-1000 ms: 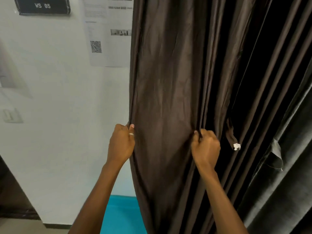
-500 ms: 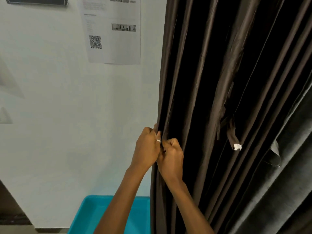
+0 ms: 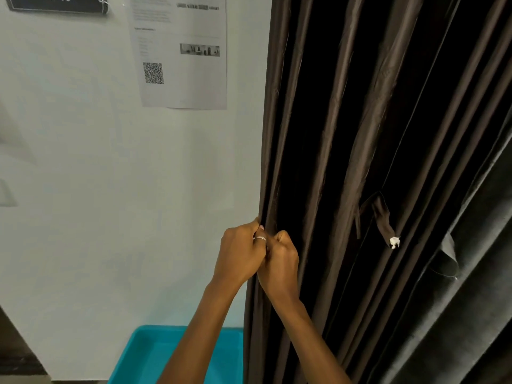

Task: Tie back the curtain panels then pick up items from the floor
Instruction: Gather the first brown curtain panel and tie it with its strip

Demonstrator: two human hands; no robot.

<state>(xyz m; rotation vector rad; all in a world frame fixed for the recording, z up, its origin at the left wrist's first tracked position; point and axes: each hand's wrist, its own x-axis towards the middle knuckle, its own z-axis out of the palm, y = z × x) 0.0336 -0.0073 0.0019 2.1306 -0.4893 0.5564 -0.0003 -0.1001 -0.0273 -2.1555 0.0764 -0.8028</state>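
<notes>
Curtain (image 3: 327, 167): brown, gathered in folds beside white wall (image 3: 110, 189). Left hand (image 3: 239, 256) and right hand (image 3: 281, 261), touching, fingers closed on its edge. Teal bin (image 3: 155, 353) below.

There are two hands, a left hand (image 3: 240, 253) and a right hand (image 3: 279, 261). There is one ring (image 3: 261, 239), one brown curtain (image 3: 346, 162), one paper (image 3: 180, 51), one sign (image 3: 56, 4) and one blue bin (image 3: 155, 353).

A black rectangular wall plaque (image 3: 56, 4) at top left reads "05", the characters before it cut off. The white printed paper sheet (image 3: 180, 51) carries a QR code (image 3: 153, 73); its text is illegible.
</notes>
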